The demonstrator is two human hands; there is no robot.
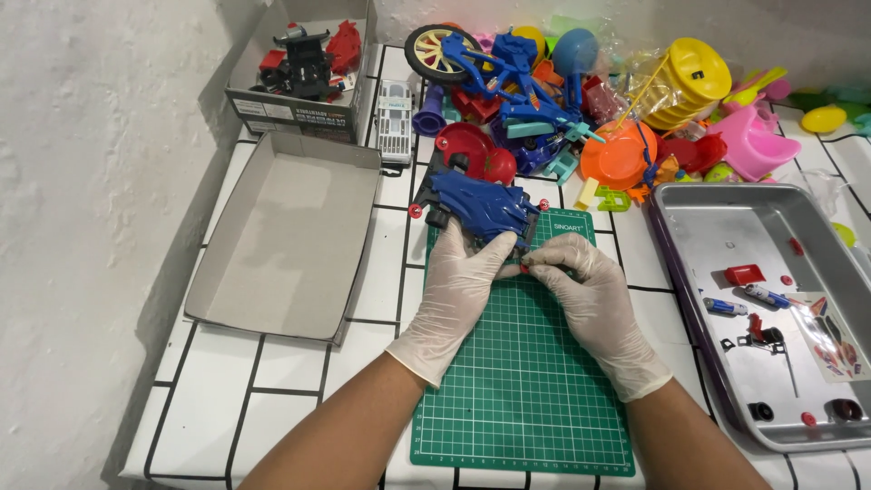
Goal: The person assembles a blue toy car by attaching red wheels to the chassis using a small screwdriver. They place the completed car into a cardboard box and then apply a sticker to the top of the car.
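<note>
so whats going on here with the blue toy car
A person in white gloves works on a blue toy car at the far end of a green cutting mat. The left hand steadies the car's near side while the right hand pinches something small and red at its edge. A metal tray of small parts sits to the right, an open cardboard box to the left.

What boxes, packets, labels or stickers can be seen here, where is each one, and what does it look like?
Open cardboard box: back left, grey-brown, printed front, holding black and red parts.
Empty box lid: left of green cutting mat, shallow, grey inside.
Sticker sheet: in metal tray, right; clear, red and blue shapes.
Clear bags: back, among toys.
</note>
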